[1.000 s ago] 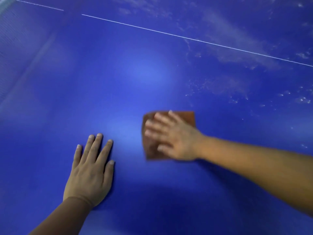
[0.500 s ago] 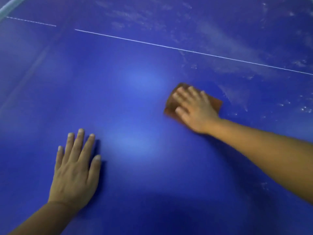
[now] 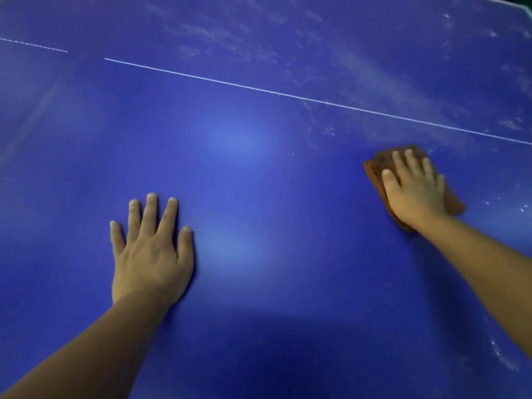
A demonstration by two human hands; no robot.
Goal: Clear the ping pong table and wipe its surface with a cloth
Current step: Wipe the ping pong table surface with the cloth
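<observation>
While the brown cloth (image 3: 380,162) lay folded flat on the blue table (image 3: 259,182), near its right side, the right hand (image 3: 414,188) pressed down on it w/ straight fingers, palm covering most of it. Left hand (image 3: 149,254) rested flat on bare table, fingers spread, holding nothing, well apart from the cloth. White line (image 3: 259,89) ran diagonally beyond both hands; pale dusty smears (image 3: 359,64) showed past it. No readable writing or brand anywhere.

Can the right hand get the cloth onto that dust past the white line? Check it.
Probably yes. The right hand presses the cloth flat just short of the white line, and nothing lies between it and the dust. The arm looks bent, so some stretch remains.
</observation>
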